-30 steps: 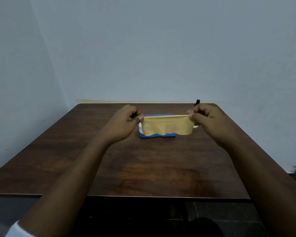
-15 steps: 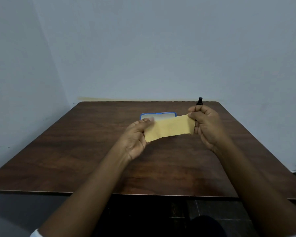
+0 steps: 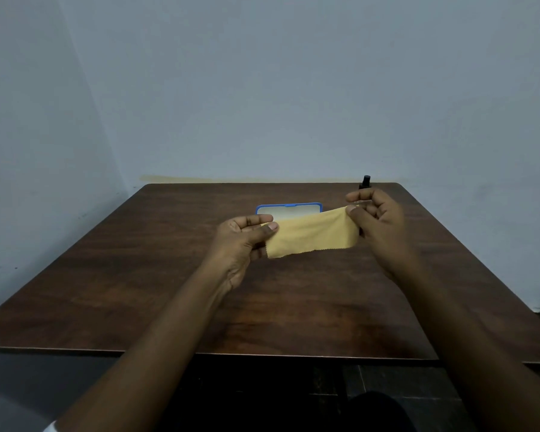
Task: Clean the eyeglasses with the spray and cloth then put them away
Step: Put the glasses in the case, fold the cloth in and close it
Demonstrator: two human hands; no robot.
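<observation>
A yellow cleaning cloth [image 3: 312, 233] is stretched flat between my two hands above the table. My left hand [image 3: 242, 241] pinches its left end, palm turned up. My right hand [image 3: 378, 219] pinches its right end between thumb and fingertips. Behind the cloth lies a blue-rimmed glasses case [image 3: 289, 208], mostly hidden by the cloth; I cannot see the eyeglasses. A small black spray bottle [image 3: 366, 181] stands at the far right of the table, its lower part hidden behind my right hand.
The dark wooden table [image 3: 169, 291] fills the middle of the view, pushed against pale walls at the back and left. Its near edge runs across the lower part of the view, with dark floor below.
The cloth has come down from held up in front of the case to a lower, flatter stretch. My left hand turned palm up and dropped toward me; the case's top now shows.
</observation>
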